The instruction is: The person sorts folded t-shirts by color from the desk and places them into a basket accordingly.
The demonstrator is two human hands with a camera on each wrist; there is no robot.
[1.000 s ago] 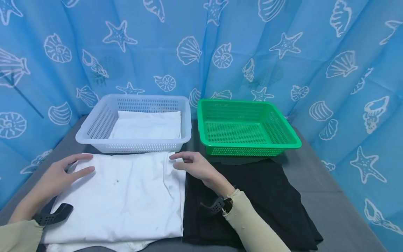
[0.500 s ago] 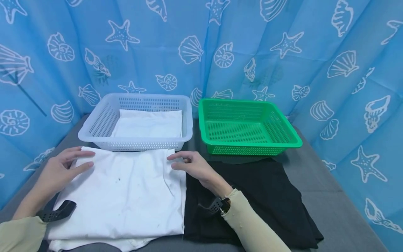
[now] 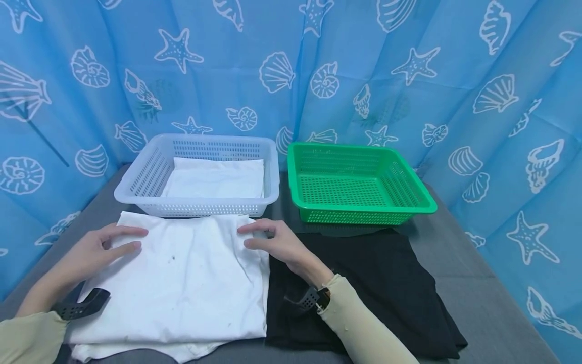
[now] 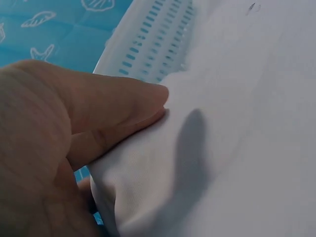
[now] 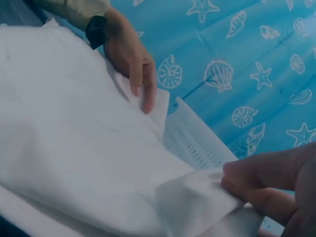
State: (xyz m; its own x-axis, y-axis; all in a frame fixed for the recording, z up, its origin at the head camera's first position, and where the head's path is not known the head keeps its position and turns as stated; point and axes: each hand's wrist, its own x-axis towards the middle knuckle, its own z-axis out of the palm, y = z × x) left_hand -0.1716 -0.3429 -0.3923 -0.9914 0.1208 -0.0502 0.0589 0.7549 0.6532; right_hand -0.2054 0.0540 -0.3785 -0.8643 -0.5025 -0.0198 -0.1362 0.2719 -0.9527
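A white shirt [image 3: 182, 283] lies folded flat on the grey surface, with a curved edge showing under its near side. My left hand [image 3: 97, 255] touches its far left part, thumb and forefinger fairly straight over the cloth; in the left wrist view the fingers [image 4: 133, 101] lie right at the cloth's edge. At the far right corner my right hand [image 3: 282, 245] pinches a fold of the shirt between thumb and forefinger. In the right wrist view the cloth bunches up to that thumb [image 5: 242, 170]. The other fingers of both hands are mostly hidden.
A white basket [image 3: 195, 208] holding a folded white cloth [image 3: 213, 179] stands just beyond the shirt. To its right is a green basket [image 3: 359, 207]. A black garment [image 3: 386, 288] lies under and beyond my right forearm. A blue shell-print curtain [image 3: 291, 76] hangs behind.
My left hand has shifted right and a little down over the shirt, leaving its far left corner bare. My right hand has moved slightly left, and the cloth beside it is more creased.
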